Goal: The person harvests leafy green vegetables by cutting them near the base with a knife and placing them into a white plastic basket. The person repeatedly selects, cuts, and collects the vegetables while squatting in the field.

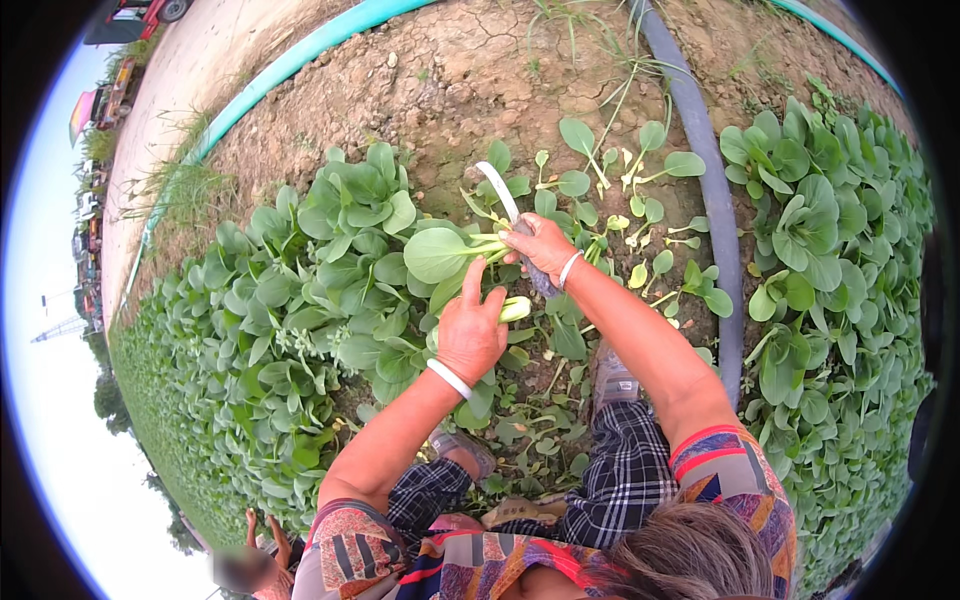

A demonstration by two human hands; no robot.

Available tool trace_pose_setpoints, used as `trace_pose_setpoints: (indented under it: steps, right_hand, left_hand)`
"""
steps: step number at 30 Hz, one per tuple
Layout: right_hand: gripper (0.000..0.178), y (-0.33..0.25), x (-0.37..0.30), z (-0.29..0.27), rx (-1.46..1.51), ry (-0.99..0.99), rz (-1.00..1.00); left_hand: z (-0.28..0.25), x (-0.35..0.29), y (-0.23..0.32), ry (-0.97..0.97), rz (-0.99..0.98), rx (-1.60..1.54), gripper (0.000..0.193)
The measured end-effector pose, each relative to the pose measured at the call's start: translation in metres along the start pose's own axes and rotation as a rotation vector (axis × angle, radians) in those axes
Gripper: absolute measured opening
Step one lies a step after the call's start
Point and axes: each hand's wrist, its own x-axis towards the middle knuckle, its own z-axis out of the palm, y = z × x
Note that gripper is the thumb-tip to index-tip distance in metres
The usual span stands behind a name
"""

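My left hand (474,331) is closed around a bok choy plant, whose pale cut stem base (515,310) sticks out beside the thumb. Its index finger points up toward the leaf stalks. In my right hand (541,248) is a knife with a narrow, curved, pale blade (497,189) pointing away from me and a dark grip (541,279) below the fist. The right thumb and fingers also press against green stalks of a broad leaf (436,255), just above my left hand. Where these stalks join the plant is hidden by my hands.
Dense leafy greens (270,290) grow to the left, with another bed (810,230) to the right. A dark hose (713,190) runs between them; a teal hose (290,65) crosses the far soil. Loose leaves (650,212) lie near my shoes. Another person (270,565) is at lower left.
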Motion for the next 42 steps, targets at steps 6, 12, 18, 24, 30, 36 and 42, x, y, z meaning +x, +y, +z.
trace_pose_setpoints:
  steps: [6,12,18,24,30,36,42]
  right_hand:
    - [0.026,0.003,-0.041,-0.018,0.078,-0.098,0.003]
    - [0.032,0.037,-0.048,-0.031,-0.435,0.012,-0.195]
    - [0.035,0.054,-0.044,-0.029,-1.065,0.177,-0.285]
    - [0.037,0.069,-0.027,-0.033,-1.073,0.199,-0.210]
    - [0.035,0.064,-0.017,-0.035,-0.900,0.239,-0.154]
    - [0.030,0.063,-0.010,-0.072,-0.640,0.422,0.008]
    - [0.053,0.035,-0.049,-0.040,-1.136,0.407,-0.309]
  left_hand:
    - [-0.014,0.014,0.018,0.209,0.152,0.211,0.064]
    - [0.040,0.018,-0.013,0.071,0.235,0.281,0.043]
    - [0.057,0.016,-0.011,-0.100,0.268,0.378,0.014]
    - [0.055,0.034,-0.010,-0.294,0.252,0.475,0.019]
    - [0.046,0.057,-0.014,-0.359,0.181,0.488,0.020]
    - [0.044,0.077,-0.037,-0.407,0.046,0.509,0.022]
    - [0.023,0.091,-0.074,-0.474,-0.087,0.578,0.027]
